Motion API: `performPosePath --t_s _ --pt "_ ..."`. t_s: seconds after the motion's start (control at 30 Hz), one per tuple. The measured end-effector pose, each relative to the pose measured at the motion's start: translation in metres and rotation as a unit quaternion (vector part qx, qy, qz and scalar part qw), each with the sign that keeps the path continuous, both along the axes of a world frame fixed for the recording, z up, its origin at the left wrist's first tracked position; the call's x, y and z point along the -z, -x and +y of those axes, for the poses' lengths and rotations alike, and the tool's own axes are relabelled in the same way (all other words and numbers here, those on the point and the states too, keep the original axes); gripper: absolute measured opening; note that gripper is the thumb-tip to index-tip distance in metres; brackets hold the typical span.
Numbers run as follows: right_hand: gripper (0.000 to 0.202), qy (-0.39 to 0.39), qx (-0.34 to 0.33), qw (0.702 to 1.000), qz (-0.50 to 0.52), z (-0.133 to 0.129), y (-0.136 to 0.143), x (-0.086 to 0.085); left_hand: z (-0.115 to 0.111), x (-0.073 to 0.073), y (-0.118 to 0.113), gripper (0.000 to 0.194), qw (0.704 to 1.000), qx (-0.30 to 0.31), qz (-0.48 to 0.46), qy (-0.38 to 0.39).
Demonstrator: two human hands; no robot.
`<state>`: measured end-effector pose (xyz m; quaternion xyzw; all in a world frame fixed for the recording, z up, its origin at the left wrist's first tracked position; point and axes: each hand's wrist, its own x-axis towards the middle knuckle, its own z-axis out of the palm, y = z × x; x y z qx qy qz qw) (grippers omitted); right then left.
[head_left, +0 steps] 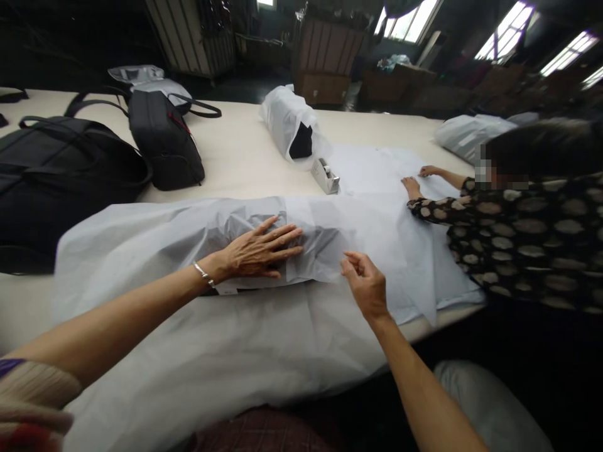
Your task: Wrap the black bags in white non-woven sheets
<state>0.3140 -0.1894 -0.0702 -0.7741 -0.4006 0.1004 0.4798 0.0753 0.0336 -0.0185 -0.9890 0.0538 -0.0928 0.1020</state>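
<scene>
My left hand [261, 249] lies flat with its fingers spread on a thin white wrapping sheet [141, 251]. Beneath that sheet a dark object shows through as grey, and a dark strip [264, 289] of it peeks out along the near side. My right hand [366, 281] is closed in a pinch at the right edge of the sheet, to the right of the covered object. The fingertips are small in view, but the sheet's edge runs up to them. More thin white sheets [396, 251] lie spread on the right. A grey tape dispenser [325, 176] stands just beyond the covered object.
A large black bag [66, 169] and a black backpack [162, 138] stand on the cream table [230, 147] at left. A white-wrapped bundle [287, 119] sits farther back. At right, a co-worker [532, 232] in a dotted top has both hands on the sheets. Another wrapped bundle [466, 135] lies behind.
</scene>
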Motion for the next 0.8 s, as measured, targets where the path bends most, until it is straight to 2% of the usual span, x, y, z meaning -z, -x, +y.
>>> performPosePath --t_s 0.1,0.2,0.23,0.3,0.33,0.4,0.47,0.5,0.57,0.67,0.73,0.8 --pt "0.050 0.069 0.120 0.985 0.102 -0.009 -0.040 0.030 -0.006 0.002 0.001 0.069 1.000 0.006 -0.004 0.001" --pt "0.061 0.118 0.173 0.964 0.163 -0.056 -0.056 0.065 -0.010 0.008 0.001 0.065 1.000 0.017 0.000 0.013" --pt "0.062 0.145 0.159 0.956 0.198 -0.077 -0.051 0.074 -0.011 0.010 0.001 0.066 1.000 0.018 0.004 0.021" --pt "0.060 0.229 0.088 0.925 0.289 -0.125 -0.029 0.088 -0.012 0.013 0.002 0.067 0.999 0.015 0.016 0.035" --pt "0.060 0.282 0.044 0.897 0.338 -0.149 -0.015 0.094 -0.012 0.014 0.002 0.067 0.999 0.014 0.024 0.039" --pt "0.061 0.382 -0.030 0.820 0.425 -0.191 0.016 0.107 -0.012 0.016 0.002 0.065 0.998 0.006 0.048 0.039" --pt "0.066 0.435 -0.062 0.756 0.485 -0.221 0.040 0.125 -0.011 0.017 0.001 0.062 0.996 -0.008 0.076 0.035" --pt "0.070 0.430 -0.064 0.738 0.517 -0.231 0.049 0.136 -0.011 0.018 0.001 0.062 0.995 -0.015 0.087 0.036" --pt "0.077 0.367 -0.061 0.720 0.586 -0.240 0.066 0.159 -0.011 0.018 0.000 0.062 0.993 -0.029 0.103 0.044" --pt "0.075 0.255 -0.071 0.693 0.671 -0.235 0.092 0.186 -0.011 0.019 0.000 0.062 0.991 -0.038 0.114 0.060" --pt "0.065 0.207 -0.083 0.659 0.718 -0.229 0.113 0.192 -0.011 0.019 0.000 0.061 0.990 -0.042 0.113 0.068" --pt "0.057 0.163 -0.079 0.629 0.756 -0.223 0.131 0.188 -0.011 0.020 0.000 0.060 0.990 -0.049 0.112 0.075"
